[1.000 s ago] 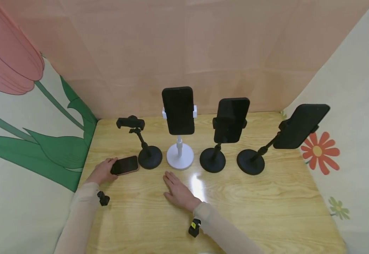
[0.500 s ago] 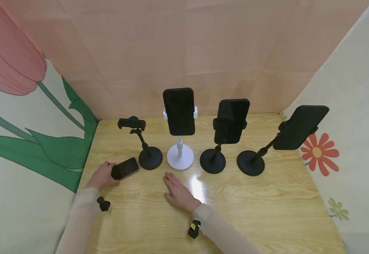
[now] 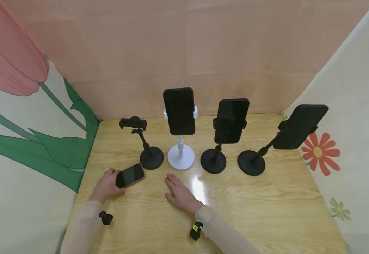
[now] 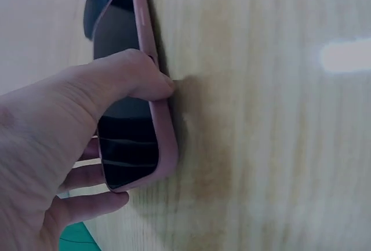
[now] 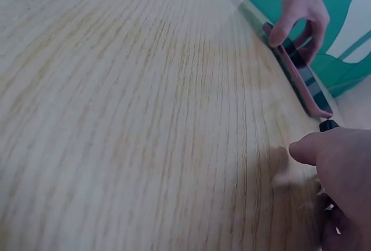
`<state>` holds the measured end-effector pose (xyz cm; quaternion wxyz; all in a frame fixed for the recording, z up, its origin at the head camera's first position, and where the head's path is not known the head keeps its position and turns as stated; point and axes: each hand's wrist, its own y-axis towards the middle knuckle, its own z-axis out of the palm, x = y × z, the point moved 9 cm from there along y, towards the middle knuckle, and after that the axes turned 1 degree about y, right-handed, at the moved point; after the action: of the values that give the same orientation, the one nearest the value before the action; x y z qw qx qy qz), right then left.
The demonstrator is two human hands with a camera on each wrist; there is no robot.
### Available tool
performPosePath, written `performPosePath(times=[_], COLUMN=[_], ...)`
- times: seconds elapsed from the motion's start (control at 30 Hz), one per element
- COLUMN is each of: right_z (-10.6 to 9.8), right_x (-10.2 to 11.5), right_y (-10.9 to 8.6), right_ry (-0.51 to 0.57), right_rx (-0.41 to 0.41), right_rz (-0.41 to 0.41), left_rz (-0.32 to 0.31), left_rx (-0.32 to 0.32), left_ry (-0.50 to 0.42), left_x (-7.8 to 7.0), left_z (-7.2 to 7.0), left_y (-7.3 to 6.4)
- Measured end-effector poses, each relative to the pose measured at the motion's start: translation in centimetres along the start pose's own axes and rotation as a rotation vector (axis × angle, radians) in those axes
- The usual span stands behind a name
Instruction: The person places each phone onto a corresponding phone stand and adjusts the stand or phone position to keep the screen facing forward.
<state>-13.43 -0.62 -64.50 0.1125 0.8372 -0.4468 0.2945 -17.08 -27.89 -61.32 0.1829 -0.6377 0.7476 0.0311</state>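
At the left of the table, my left hand [image 3: 107, 185] grips one end of a dark-screened smartphone in a pink case [image 3: 130, 175]. The left wrist view shows the thumb over the long edge of the phone [image 4: 128, 149] and the fingers along its other side. The phone looks slightly raised from the table, screen up. My right hand [image 3: 182, 194] rests on the tabletop with its fingers extended, holding nothing. Just behind the phone stands a black phone stand [image 3: 151, 158] with a bare clamp [image 3: 133, 122].
A white phone stand [image 3: 181, 157] holds an upright black phone [image 3: 179, 111]. Two more black stands [image 3: 213, 161] [image 3: 251, 163] to the right hold tilted phones [image 3: 232, 120] [image 3: 300, 127]. Fabric walls border the wooden table [image 3: 266, 211] at the back and sides.
The left hand has drawn the phone slightly toward the front and right, and the phone has turned from nearly level to slanted. The right hand has stayed in place.
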Motion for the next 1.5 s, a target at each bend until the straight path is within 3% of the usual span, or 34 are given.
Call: performPosePath(times=[0.17,0.4,0.63,0.83,0.97,1.23,1.5], right_z=[-0.2,-0.8,-2.5,-4.4,-5.7,-7.9,-8.7], right_x=[-0.1,-1.0,-1.3,-1.7,-1.8,-1.6,-1.7], right_y=[-1.0,-2.2,-2.8,-3.1,-3.3,-3.7,-4.2], right_ry=[0.032,0.186,0.334,0.577,0.676,0.757,0.845], right_rx=[-0.013,0.012,-0.021,-0.133,-0.22,-0.385,-0.58], right_rz=[0.0,0.064,0.107,0.157,0.178,0.233,0.235], left_rz=[0.024,0.026,0.13,0.219,0.254,0.311,0.355], left_rx=[-0.069,-0.138,-0.322,-0.475,-0.554,-0.709,-0.853], left_ry=[0.013,-0.025,-0.051,-0.055,-0.072,-0.124,-0.1], left_x=[-1.7,-4.9,-8.7,-11.7,-13.6,-17.1,-19.8], left_z=[-0.4,-1.4,-2.2,-2.1,-2.1,-2.3,-2.1], left_y=[-0.8,-1.3,-1.6,-1.6,-1.4,-1.2,-0.9])
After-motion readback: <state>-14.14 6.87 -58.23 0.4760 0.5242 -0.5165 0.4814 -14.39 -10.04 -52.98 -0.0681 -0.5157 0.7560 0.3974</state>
